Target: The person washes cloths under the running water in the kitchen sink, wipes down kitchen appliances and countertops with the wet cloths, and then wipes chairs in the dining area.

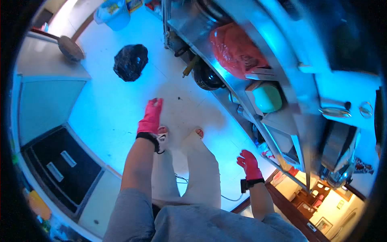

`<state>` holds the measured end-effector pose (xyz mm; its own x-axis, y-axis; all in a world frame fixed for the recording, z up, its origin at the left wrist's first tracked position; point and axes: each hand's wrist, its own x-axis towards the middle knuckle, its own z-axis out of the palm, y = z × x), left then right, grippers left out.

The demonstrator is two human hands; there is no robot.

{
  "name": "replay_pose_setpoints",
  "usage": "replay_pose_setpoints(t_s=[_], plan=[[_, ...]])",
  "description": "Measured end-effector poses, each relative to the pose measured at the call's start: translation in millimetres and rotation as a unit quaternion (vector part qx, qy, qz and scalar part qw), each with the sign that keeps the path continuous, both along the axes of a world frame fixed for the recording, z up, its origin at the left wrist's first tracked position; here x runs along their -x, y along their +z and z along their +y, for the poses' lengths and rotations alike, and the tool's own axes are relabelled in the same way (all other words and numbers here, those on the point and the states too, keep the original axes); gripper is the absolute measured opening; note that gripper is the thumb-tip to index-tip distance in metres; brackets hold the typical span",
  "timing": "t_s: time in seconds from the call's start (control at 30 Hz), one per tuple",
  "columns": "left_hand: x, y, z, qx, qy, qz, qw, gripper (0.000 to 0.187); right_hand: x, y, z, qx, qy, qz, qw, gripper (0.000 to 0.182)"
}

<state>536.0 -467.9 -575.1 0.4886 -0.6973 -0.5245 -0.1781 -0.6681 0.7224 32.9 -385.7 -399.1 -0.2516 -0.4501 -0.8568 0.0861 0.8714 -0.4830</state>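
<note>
A pale floor washed in blue light spreads below my head camera, with metal shelving rising along the right and a low cabinet on the left, its dark front panel bearing two light handles. Pale trousers and open-toed footwear mark where the wearer stands. A red plastic bag sits bunched on the shelving beside a light green container. The black plastic bag lies crumpled on the floor, ahead of the left hand and well apart from it, between cabinet and shelving; a blue tub stands farther off. My left hand, in a pink glove, reaches out over the floor, fingers close together with a slight gap at the tips; I cannot tell whether they pinch anything. My right hand, gloved to match, hovers near the shelving's lower end, fingers loosely open and slightly bent, with nothing visible in them. A small dark speck dots the floor just beyond the footwear.
</note>
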Motion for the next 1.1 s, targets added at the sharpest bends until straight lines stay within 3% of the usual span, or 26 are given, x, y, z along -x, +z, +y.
replay_pose_setpoints(t_s=[0.03,0.07,0.1,0.13,0.2,0.23,0.27,0.37,0.4,0.43,0.47,0.5,0.63,0.83,0.87,1.0,1.1], plan=[[-30,7,17,0.008,0.089,0.023,0.996,0.051,15,20,20,-0.020,-0.006,0.017,1.000,0.040],[-61,17,36,0.046,0.101,-0.052,0.992,0.048,31,39,37,-0.039,0.002,0.020,0.999,0.039],[-84,61,44,0.028,0.121,-0.073,0.990,0.046,51,60,58,-0.060,0.006,0.026,0.998,0.038],[-111,72,63,0.036,0.132,-0.076,0.988,0.043,77,74,80,-0.076,-0.020,-0.005,0.997,0.037],[-153,121,103,-0.007,0.055,-0.180,0.982,0.044,103,116,106,-0.104,-0.059,0.002,0.993,0.035],[-161,165,120,-0.005,0.073,-0.167,0.983,0.044,106,134,111,-0.117,-0.074,0.036,0.990,0.033],[-173,200,139,-0.024,0.013,-0.232,0.972,0.044,119,149,123,-0.079,-0.083,0.015,0.993,0.033],[-235,224,203,-0.031,0.052,-0.134,0.989,0.046,150,146,156,0.016,-0.087,0.018,0.996,0.032],[-253,226,226,-0.054,0.004,-0.186,0.981,0.047,117,172,160,0.042,-0.102,0.065,0.992,0.031],[-260,255,239,-0.027,0.068,-0.085,0.994,0.047,63,221,151,0.067,-0.115,0.113,0.985,0.030],[-284,256,254,-0.043,0.008,-0.141,0.989,0.047,41,236,158,0.074,-0.110,0.105,0.986,0.030],[-292,280,258,-0.066,0.028,-0.107,0.992,0.051,27,237,167,0.083,-0.125,0.103,0.983,0.030],[-332,289,273,-0.144,0.034,-0.080,0.986,0.047,-8,235,215,0.035,-0.156,0.102,0.982,0.032],[-324,308,242,-0.068,-0.020,-0.138,0.988,0.044,-24,209,267,0.005,-0.234,0.097,0.967,0.034],[-352,242,252,-0.025,0.038,-0.122,0.992,0.043,-25,205,271,0.010,-0.239,0.093,0.967,0.034],[-324,303,220,-0.065,-0.015,-0.130,0.989,0.041,-12,172,276,0.027,-0.275,0.073,0.958,0.033],[-348,283,214,-0.063,-0.056,-0.116,0.990,0.050,-32,175,285,0.072,-0.301,0.044,0.950,0.033]])
